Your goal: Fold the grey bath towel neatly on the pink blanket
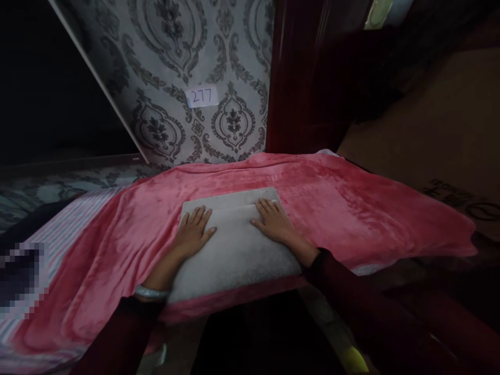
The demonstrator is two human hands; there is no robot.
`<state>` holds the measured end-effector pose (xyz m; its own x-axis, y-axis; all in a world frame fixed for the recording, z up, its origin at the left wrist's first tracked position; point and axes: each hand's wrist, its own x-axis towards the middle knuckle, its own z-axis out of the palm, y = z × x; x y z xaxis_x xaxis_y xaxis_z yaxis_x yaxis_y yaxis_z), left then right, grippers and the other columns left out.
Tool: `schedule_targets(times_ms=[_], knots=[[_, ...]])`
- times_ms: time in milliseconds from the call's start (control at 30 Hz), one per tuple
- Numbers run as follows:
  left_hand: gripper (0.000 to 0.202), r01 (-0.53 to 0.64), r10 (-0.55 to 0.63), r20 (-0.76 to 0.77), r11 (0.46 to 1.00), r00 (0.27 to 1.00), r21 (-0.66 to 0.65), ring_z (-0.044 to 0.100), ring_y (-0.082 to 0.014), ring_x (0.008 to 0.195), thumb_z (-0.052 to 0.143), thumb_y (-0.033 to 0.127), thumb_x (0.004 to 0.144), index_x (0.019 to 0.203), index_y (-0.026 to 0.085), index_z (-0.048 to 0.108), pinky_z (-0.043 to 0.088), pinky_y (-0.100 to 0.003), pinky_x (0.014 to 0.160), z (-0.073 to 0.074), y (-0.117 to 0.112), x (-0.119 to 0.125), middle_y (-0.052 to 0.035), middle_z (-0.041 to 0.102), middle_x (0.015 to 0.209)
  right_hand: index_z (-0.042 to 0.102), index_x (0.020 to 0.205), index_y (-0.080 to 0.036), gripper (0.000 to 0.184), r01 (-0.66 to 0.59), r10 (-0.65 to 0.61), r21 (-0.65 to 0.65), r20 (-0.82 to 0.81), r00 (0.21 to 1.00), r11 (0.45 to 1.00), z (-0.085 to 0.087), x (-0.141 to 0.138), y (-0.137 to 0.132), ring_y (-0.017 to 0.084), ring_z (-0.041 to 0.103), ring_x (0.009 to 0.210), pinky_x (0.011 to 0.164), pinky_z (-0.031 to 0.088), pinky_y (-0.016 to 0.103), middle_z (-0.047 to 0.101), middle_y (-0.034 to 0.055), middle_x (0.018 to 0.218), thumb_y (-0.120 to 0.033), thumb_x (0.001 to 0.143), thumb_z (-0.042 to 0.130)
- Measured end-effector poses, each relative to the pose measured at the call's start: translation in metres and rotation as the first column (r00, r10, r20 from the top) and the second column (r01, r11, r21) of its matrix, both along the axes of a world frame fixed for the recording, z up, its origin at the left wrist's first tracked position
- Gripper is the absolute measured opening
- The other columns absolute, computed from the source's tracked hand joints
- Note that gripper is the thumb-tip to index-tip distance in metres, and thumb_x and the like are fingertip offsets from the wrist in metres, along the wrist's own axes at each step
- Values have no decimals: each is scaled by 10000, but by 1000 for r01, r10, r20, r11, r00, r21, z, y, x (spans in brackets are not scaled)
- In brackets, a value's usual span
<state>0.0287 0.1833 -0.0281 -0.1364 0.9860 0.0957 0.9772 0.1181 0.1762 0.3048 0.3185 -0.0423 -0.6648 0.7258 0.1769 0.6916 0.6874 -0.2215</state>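
Note:
A flat grey piece of plush-looking fabric (234,250), roughly rectangular, lies on a pink-red fleece blanket (332,203). A crease runs across it near its far edge. My left hand (194,232) rests palm down on its left side, fingers spread. On its far right part my right hand (273,220) lies flat, with the fingers stretched forward. Neither hand grips anything. Whether the grey fabric is folded in layers or a single piece, I cannot tell.
Striped cloth (74,224) shows under the blanket at the left. Behind stand a patterned wall with a paper label (202,96) reading 277 and a dark red door (300,78). A dark screen (58,88) is at the left, a cardboard box (433,135) at the right.

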Motion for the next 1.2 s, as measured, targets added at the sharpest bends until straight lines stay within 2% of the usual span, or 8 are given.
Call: schedule_targets(times_ms=[167,400,500,600,733,867,1000,1200], knots=[[734,-178,178,5,983,984,-46,141,-328,1580,386,538,980,1616,183,297,168,-560,1246,3,-6,-21,-132,211,1701,354,1597,-124,748,-6,6,-21,-7,1000,1000,-1,-1,1,303,219,1553,1266,110,514,298,158,1659,-594,1015,344],[703,-235,227,-86,968,970,-93,135,-366,1574,387,509,990,1597,159,335,133,-614,1235,16,-6,-10,-147,264,1687,352,1594,-115,702,-1,2,-31,40,999,1000,6,0,1,296,218,1551,1258,135,500,290,156,1665,-525,1025,389],[631,-229,213,-179,971,961,-73,241,-388,1530,387,482,994,1505,122,476,149,-633,1215,28,-3,-1,-195,411,1605,391,1579,-164,609,2,3,-65,75,997,998,17,5,8,301,273,1525,1235,182,538,326,135,1655,-445,1039,394],[511,-182,164,-225,982,960,-59,447,-369,1381,368,422,1003,1320,129,640,283,-578,1161,40,4,6,-214,586,1413,532,1484,-190,506,34,-29,-65,77,997,997,30,8,19,313,396,1438,1183,280,548,474,138,1563,-399,1050,378],[471,-219,208,-227,975,952,-27,516,-361,1282,366,379,1001,1238,116,677,390,-501,1060,47,17,9,-224,619,1332,669,1328,-157,421,124,-117,-66,104,988,990,46,4,33,294,525,1301,1097,398,413,620,161,1383,-349,1039,430],[510,-313,313,-238,949,920,39,558,-376,1228,361,395,1001,1207,61,686,398,-479,1027,41,30,3,-255,662,1263,718,1246,-87,421,214,-205,-57,129,970,975,56,-7,43,312,598,1218,1020,444,383,660,220,1309,-309,1032,431],[538,-354,352,-219,935,910,31,607,-360,1198,325,380,1012,1168,53,723,416,-443,1013,34,38,-4,-250,693,1233,732,1225,-95,454,297,-290,-73,102,952,952,52,-14,46,312,634,1186,978,461,373,689,216,1277,-348,1047,398],[554,-476,473,-69,879,878,-29,651,-335,1168,330,414,1013,1194,94,743,467,-396,949,29,47,-16,-218,721,1221,742,1194,-132,469,410,-409,-87,26,912,908,30,-13,47,291,665,1144,937,478,361,717,198,1217,-351,1062,349]])
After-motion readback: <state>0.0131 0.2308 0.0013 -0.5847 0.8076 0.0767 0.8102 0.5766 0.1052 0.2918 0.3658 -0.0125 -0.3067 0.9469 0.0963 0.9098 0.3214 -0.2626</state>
